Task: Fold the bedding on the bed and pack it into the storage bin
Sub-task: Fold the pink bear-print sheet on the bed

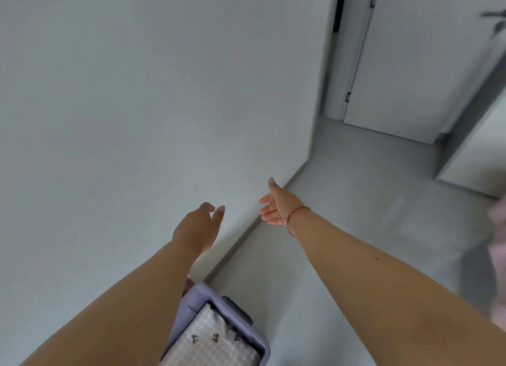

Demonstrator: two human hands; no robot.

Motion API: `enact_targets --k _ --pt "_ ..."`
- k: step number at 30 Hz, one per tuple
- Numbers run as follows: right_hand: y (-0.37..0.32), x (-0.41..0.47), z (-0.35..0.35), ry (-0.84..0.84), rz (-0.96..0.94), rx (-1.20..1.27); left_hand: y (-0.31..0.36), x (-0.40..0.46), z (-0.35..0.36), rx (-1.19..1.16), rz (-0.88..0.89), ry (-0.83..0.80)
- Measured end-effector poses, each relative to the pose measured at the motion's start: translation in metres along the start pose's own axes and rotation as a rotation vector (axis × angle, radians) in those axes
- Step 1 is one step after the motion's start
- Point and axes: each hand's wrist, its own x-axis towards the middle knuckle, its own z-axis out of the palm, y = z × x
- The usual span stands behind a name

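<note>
Left: a plain pale wall (123, 105), smooth and matte, fills most of the view. No writing on it.

My left hand (195, 230) is stretched out in front of that wall, back of the hand up, fingers loose and slightly bent. Left grip released, holding nothing.

Low centre, under my left forearm: the storage bin (256, 338) on the floor (356, 201), hard against the wall. Lavender plastic, rounded corners, a thick smooth rim; a dark fitting sits on its outer side, what it is I cannot tell. No label or brand readable. Inside it lies the folded bedding (210, 341): soft cloth in a fine pale pink-and-white check, printed with small dark bows. It fills the visible part of the bin up near the rim. Only one corner of the bin shows; the rest runs off the bottom edge.

A pale skirting strip (246, 238) runs along the foot of the wall.

My right hand (276, 205) reaches out over the floor near the wall corner, palm turned inward, fingers straight and spread, thumb up. Right grip released, empty. A thin red string bracelet (297, 215) circles the wrist.

Floor is smooth, grey, seamless.

Right: a white door (410, 64), flat-faced, with dark hinges on its left edge and a dark lever handle (492, 16). Far right edge: a blurred strip of pale pink fabric (499, 256), too blurred to identify.
</note>
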Motion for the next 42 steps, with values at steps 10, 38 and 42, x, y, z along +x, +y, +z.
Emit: enact_targets --k 10,38,42 --pt "0.022 -0.097 -0.177 0.418 -0.093 0.219 0.179 -0.006 0.068 -0.072 0.339 -0.245" --pt "0.169 -0.238 -0.688 1.074 0.097 0.639 0.702 -0.088 0.338 -0.051 0.743 -0.657" --pt "0.169 -0.215 -0.726 1.1 0.107 0.665 0.743 -0.063 0.363 -0.028 0.772 -0.664"
